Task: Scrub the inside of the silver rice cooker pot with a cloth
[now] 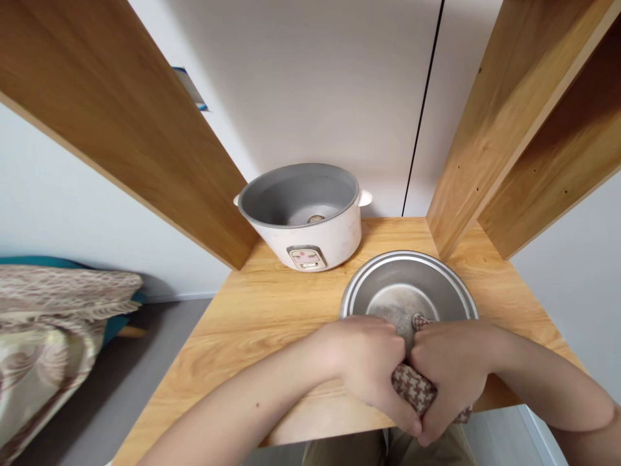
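Head view: wood-grain worktop (218, 336) between wooden upright panels (145, 129), pale wall panel (310, 84) with black seam behind. Left: patterned fabric (53, 343) over teal item, grey floor (140, 356).
White rice cooker body (320, 239) upright at back of worktop, top uncovered, round metal center piece (315, 219) on inside bottom. Grey metal pot (359, 294) in front, to its right, mouth up, whitish marks on base.
Left hand (373, 359) and right hand (451, 369) closed round bunched brown-white houndstooth cloth (412, 386) at pot's near side.
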A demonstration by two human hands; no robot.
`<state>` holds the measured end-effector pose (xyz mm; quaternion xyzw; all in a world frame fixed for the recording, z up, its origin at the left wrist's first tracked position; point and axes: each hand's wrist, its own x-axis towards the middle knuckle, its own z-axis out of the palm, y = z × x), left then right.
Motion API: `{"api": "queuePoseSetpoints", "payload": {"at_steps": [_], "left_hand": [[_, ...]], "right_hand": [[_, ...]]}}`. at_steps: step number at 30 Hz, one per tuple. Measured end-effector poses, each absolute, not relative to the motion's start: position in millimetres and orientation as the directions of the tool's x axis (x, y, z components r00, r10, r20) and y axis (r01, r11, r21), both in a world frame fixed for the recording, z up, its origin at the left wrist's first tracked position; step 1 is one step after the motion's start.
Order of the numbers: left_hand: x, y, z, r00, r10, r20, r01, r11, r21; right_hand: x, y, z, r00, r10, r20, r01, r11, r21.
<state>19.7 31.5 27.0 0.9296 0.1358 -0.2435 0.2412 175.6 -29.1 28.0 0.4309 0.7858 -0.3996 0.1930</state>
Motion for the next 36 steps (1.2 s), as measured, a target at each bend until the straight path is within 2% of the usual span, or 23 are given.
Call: {"api": "queuePoseSetpoints", "payload": {"at_steps": [13, 26, 36], "left_hand": [[19.8, 31.6, 27.4, 0.835, 0.135, -0.533, 0.380, -0.843, 0.381], [19.3, 31.6, 25.3, 0.840, 0.133, -0.526, 0.364, -0.856, 0.366], [19.0, 31.7, 25.3, 0.852, 0.132, -0.507, 0.359, -0.852, 0.381]], "right_hand": [[177.1, -30.6, 24.3, -0.551, 0.548, -0.629, 0.834, 0.342, -0.433], [174.6, -29.1, 30.2, -0.537, 0.527, -0.659, 0.842, 0.282, -0.461], [175.4, -28.9, 29.9, -0.546, 0.531, -0.648, 0.836, 0.298, -0.461]]}}
